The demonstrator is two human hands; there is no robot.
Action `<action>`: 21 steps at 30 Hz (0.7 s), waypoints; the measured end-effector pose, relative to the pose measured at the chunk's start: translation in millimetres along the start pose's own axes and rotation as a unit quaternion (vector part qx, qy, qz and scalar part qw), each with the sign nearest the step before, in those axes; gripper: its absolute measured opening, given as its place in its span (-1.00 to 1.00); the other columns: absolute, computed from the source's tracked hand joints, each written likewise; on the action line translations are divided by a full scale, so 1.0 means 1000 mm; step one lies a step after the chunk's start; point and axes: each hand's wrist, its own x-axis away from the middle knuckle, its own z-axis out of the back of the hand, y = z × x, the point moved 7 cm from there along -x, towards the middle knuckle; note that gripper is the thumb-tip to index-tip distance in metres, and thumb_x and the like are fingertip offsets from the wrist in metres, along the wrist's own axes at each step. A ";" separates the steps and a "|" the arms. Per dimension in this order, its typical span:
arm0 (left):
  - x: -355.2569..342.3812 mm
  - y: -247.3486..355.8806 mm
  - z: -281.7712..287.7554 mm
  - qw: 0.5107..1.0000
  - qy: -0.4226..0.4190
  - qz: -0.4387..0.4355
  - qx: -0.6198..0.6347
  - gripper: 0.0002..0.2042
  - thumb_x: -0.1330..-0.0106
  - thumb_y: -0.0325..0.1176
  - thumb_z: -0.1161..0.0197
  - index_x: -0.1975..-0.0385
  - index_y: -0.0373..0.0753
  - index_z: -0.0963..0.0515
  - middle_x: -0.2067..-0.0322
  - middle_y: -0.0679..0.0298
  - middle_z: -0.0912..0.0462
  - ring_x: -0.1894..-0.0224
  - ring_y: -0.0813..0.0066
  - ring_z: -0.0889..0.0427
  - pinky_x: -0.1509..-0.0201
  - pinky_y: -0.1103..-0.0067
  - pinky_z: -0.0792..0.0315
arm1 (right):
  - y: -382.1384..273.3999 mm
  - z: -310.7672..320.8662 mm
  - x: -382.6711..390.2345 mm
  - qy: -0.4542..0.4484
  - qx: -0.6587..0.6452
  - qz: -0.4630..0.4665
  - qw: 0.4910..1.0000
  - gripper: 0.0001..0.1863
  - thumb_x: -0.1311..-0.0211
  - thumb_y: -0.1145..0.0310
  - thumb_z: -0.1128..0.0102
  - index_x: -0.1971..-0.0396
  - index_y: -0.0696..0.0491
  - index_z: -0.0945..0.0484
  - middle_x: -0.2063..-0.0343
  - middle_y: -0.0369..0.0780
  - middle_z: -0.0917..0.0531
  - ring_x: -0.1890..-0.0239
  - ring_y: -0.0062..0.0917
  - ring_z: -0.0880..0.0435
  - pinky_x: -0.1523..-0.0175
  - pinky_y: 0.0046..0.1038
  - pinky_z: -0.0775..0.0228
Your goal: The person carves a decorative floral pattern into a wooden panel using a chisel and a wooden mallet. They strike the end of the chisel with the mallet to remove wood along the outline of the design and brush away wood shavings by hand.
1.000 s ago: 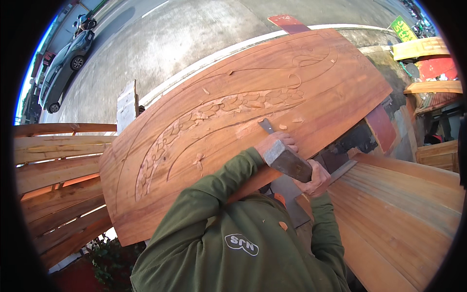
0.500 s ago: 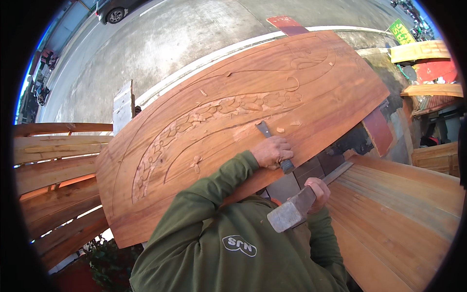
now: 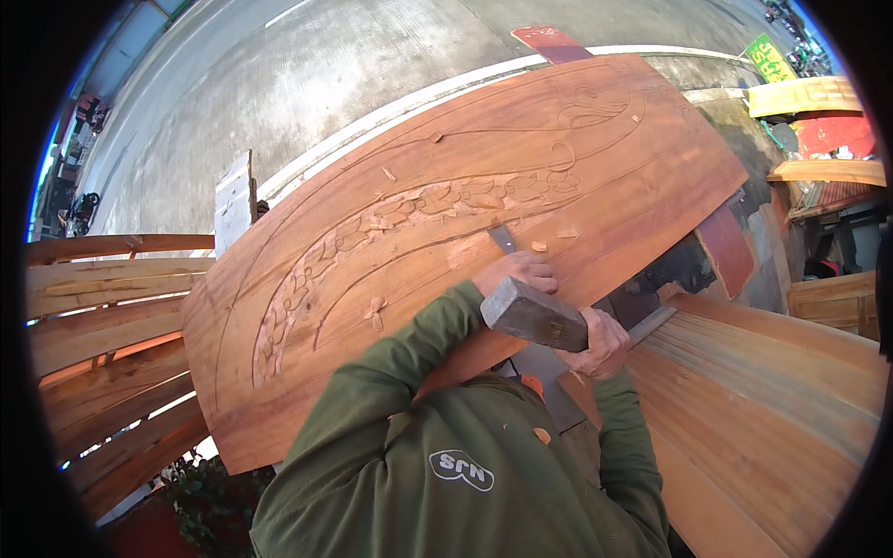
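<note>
My left hand [image 3: 517,272] is closed around a chisel, resting low on the reddish-brown wooden panel [image 3: 409,293]. The dark chisel blade [image 3: 502,240] slants away past my fingers, its tip at a paler, freshly cut patch. The mallet hides the chisel's handle end. In my right hand [image 3: 603,344] is a mallet [image 3: 532,314] with a heavy, worn block head, raised just over the near side of my left hand. A leaf-and-vine carving [image 3: 419,200] curves across the panel, with pencil-thin scroll lines around it. Wood chips [image 3: 377,312] lie scattered on the surface.
Stacked boards [image 3: 121,279] stand along the left side. Wide planks [image 3: 744,391] lie close by my right arm. A red-brown support board [image 3: 724,251] juts from beneath the panel. Beyond the far edge runs a concrete road [image 3: 307,112]; a yellow-green sign [image 3: 768,59] stands far right.
The mallet has swung up and leftward from beside the panel to over the chisel's handle end. My left hand has shifted slightly left, still gripping. The car at the top has left view.
</note>
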 end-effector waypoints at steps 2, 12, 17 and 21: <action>0.004 -0.002 0.003 1.000 0.000 0.003 -0.017 -0.74 -0.13 -0.26 -0.47 0.25 -0.19 -0.61 0.39 0.23 -0.54 0.24 0.14 -0.60 0.17 0.27 -0.48 | -0.006 0.008 0.009 0.044 -0.057 0.031 0.997 -0.24 -0.10 -0.15 -0.64 -0.08 0.10 -0.53 0.32 -0.09 -0.71 0.36 -0.11 -0.76 0.25 -0.14 -0.68; 0.055 0.038 0.078 0.980 0.130 0.057 -0.143 -0.66 -0.13 -0.27 -0.47 0.09 -0.12 -0.63 0.35 0.29 -0.52 0.30 0.25 -0.57 0.27 0.29 -0.43 | -0.023 0.013 0.017 0.081 -0.134 -0.083 0.984 -0.18 -0.06 -0.13 -0.72 -0.08 0.18 -0.56 0.26 -0.10 -0.76 0.33 -0.16 -0.80 0.19 -0.20 -0.68; 0.079 0.089 0.049 0.986 0.044 0.118 -0.112 -0.68 -0.14 -0.30 -0.48 0.10 -0.11 -0.65 0.32 0.27 -0.51 0.26 0.23 -0.54 0.18 0.31 -0.45 | -0.004 -0.012 0.112 0.061 -0.255 -0.374 0.890 -0.17 -0.11 0.12 -0.72 -0.24 0.27 -0.47 -0.04 0.00 -0.69 -0.03 -0.35 -0.72 -0.10 -0.29 -0.59; 0.086 0.101 0.047 0.959 0.160 0.202 -0.116 -0.79 -0.24 -0.33 -0.50 0.20 -0.12 -0.63 0.36 0.26 -0.46 0.25 0.20 -0.50 0.12 0.31 -0.42 | -0.031 -0.008 0.113 0.035 -0.436 -0.437 0.786 -0.28 -0.18 0.37 -0.62 -0.27 0.17 -0.40 0.10 -0.21 -0.59 0.11 -0.51 -0.61 -0.05 -0.32 -0.55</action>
